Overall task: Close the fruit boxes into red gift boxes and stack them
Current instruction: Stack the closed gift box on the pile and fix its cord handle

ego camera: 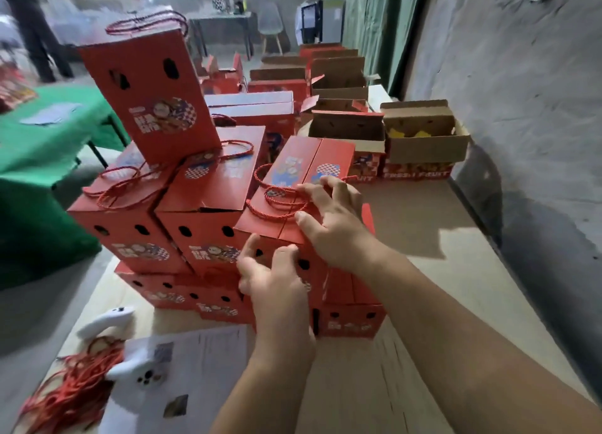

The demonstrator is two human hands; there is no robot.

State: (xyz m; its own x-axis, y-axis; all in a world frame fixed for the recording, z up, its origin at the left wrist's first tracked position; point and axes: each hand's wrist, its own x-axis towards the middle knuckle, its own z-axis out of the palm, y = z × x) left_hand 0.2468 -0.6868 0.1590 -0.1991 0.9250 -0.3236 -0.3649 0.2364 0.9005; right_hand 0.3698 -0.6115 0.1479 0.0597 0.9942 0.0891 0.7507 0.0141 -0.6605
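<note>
The gift boxes (208, 186) are red, with black oval holes and a printed badge in blue-and-white check with orange and white figures. Their cord handles (283, 202) are red, as is the loose cord heap (68, 394). The open boxes (423, 134) show plain brown card inside, with yellow within one. The counter (423, 225) is pale tan. A green cloth (49, 134) lies at the left. The wall (521, 75) is mottled grey.
</note>
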